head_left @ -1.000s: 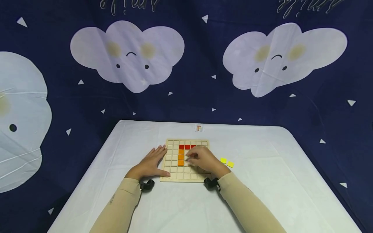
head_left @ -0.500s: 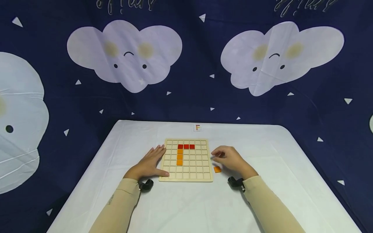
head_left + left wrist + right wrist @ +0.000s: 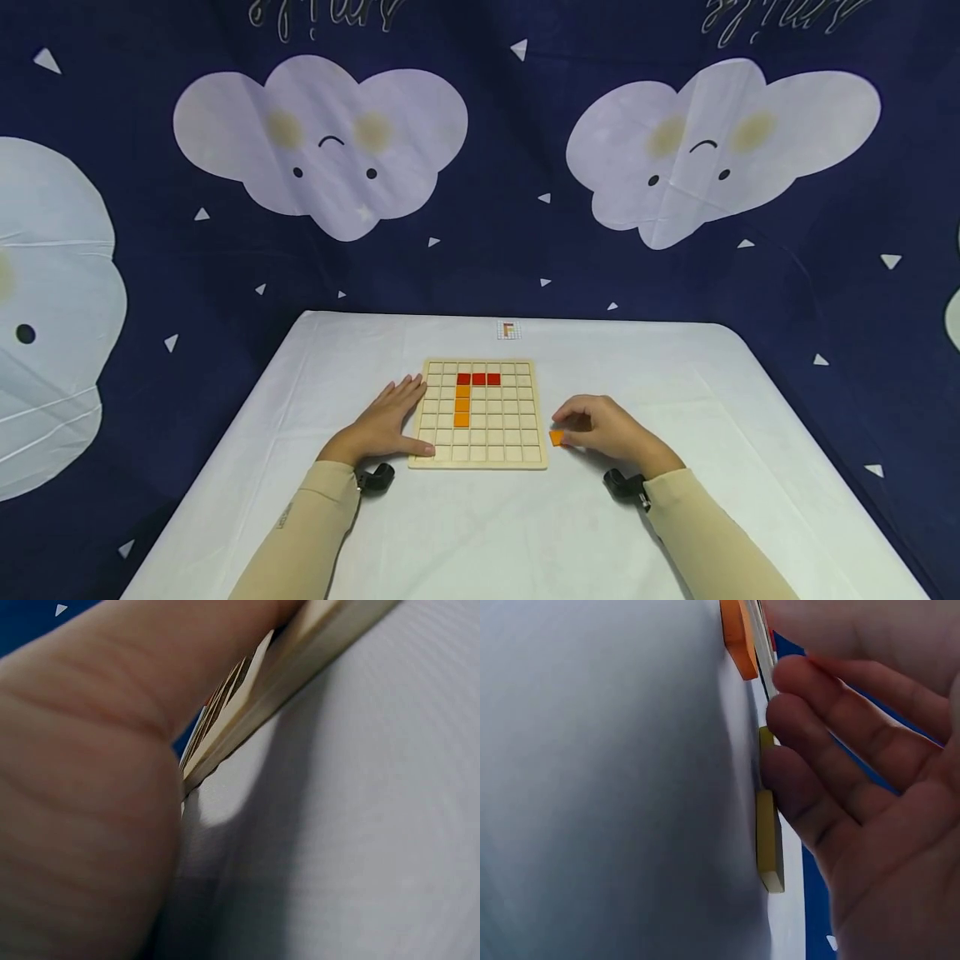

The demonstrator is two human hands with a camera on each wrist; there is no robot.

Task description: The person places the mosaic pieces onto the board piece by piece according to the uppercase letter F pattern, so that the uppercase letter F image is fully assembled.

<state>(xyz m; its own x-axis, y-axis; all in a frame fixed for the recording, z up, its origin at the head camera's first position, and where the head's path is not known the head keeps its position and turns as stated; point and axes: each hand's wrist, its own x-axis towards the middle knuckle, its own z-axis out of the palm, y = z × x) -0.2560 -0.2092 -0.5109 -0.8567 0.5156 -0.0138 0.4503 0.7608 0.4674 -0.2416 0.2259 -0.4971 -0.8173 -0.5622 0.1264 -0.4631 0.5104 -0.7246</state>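
Dark blue cloth [image 3: 517,158] printed with clouds hangs behind the white table [image 3: 705,400]. From the head view, the gridded wooden board [image 3: 517,433] lies between the hands, carrying a row of three red tiles [image 3: 478,379] and a column of three orange tiles [image 3: 462,406]. The work looks partly done: a loose orange tile [image 3: 556,437] lies off the board, by the thumb of the right hand [image 3: 609,430]. Beyond both hands is a small pattern card [image 3: 508,331], too tiny to read closely. The left hand [image 3: 381,427] is spread wide, touching the board's near side. From the left wrist, its thumb reaches over the board's edge. From the right wrist, the fingers curve loosely with nothing gripped; whether the thumb touches the loose orange tile, I cannot tell. Two yellow tiles [image 3: 767,844] lie close beside those fingertips, also seemingly left to place.
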